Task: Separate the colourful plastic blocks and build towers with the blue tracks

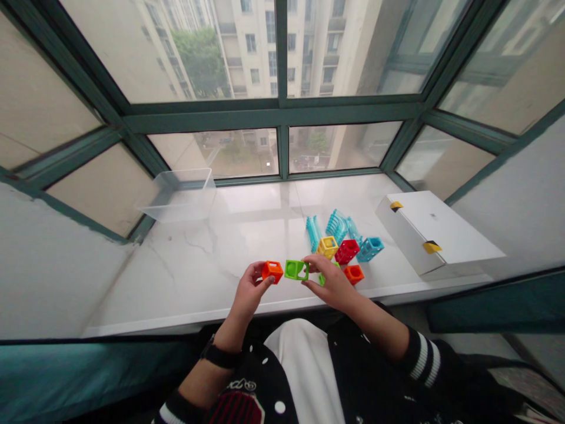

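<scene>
My left hand [253, 287] is closed on an orange hollow cube block [272, 271], with the thumb at its lower edge. Just to the right, my right hand [329, 281] pinches a light-green hollow block [295, 270] by its right end. A small gap separates the orange block from the green one. Partly behind my right hand, another bit of green shows. Beyond that hand lie a yellow block [327, 247], a red block [346, 251], a blue block [370, 249] and a second orange block [354, 274].
Translucent blue track-like pieces [337, 225] lie behind the blocks. On the right stands a white box [445, 229] with yellow-and-black tabs. A clear plastic bin [180, 203] sits at the far left, by the green-framed window [282, 112]. The white marble-look sill [198, 282] holds everything.
</scene>
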Tool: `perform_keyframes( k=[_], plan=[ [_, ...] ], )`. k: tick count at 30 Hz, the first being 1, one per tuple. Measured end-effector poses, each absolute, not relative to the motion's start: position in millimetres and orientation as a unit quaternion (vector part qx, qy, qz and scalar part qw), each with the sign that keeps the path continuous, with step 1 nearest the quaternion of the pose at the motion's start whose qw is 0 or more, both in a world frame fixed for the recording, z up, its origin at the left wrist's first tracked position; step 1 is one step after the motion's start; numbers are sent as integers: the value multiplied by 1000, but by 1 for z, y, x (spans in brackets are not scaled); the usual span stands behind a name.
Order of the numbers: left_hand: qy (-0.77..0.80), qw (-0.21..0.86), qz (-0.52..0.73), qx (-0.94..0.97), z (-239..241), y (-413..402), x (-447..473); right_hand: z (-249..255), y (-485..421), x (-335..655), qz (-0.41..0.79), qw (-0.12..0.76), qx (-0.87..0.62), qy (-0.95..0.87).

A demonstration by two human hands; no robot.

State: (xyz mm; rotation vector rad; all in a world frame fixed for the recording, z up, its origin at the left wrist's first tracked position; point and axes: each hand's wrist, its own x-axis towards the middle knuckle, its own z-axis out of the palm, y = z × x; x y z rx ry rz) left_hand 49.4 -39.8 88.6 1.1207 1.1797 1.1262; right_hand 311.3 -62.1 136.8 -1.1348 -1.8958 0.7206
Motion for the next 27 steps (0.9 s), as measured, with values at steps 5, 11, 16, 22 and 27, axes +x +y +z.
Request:
perform_keyframes(
  k=[5, 11, 16, 22, 27],
  plan=[
    [492, 563, 501, 437, 80, -38, 43, 134, -63, 316, 280, 402, -446, -749],
    [483, 604, 514, 372, 75, -40, 43, 131, -65, 316, 294, 399, -440, -749],
    [477, 649, 493, 329, 78, -42, 44, 131, -65, 317, 297, 395, -435, -752],
    [450, 699, 452, 322, 79, -47, 45, 131, -67, 320, 289, 387, -442, -755],
    [414, 750, 457, 240, 81, -47, 47, 130, -68, 321, 287, 384, -448, -755]
  ],
)
